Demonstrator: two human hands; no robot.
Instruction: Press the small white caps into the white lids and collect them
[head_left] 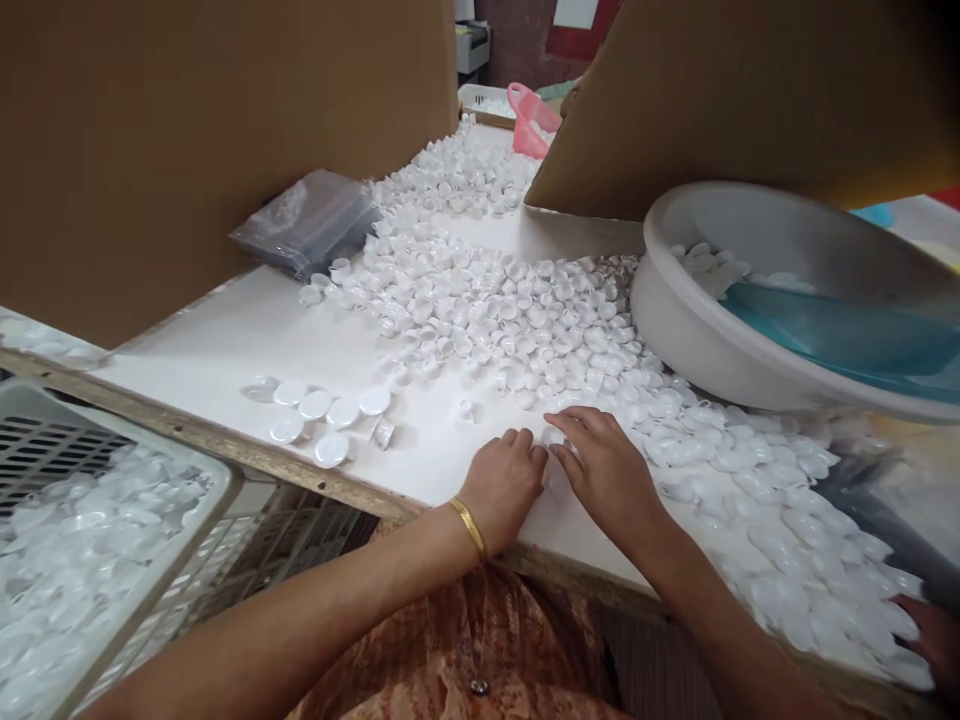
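Note:
Close to the front edge of a white table, my right hand (611,485) pinches a small white plastic cap (553,437) between thumb and index finger. My left hand (504,490), with a gold bangle on its wrist, is beside it with fingers curled; whatever those fingers hold is hidden. Just beyond my hands stands a single small white piece (467,410). To the left lie several white pieces with flat round tops (331,449). A large heap of small white cup-shaped pieces (480,300) spreads behind my hands, and flatter white oval pieces (780,530) cover the right side.
A large grey basin (675,320) with white pieces and something teal stands at right. Cardboard sheets (225,120) rise at both sides. A plastic-wrapped packet (307,222) lies back left. Below left is a crate (217,500) of white pieces. A pink scoop (525,125) sits far back.

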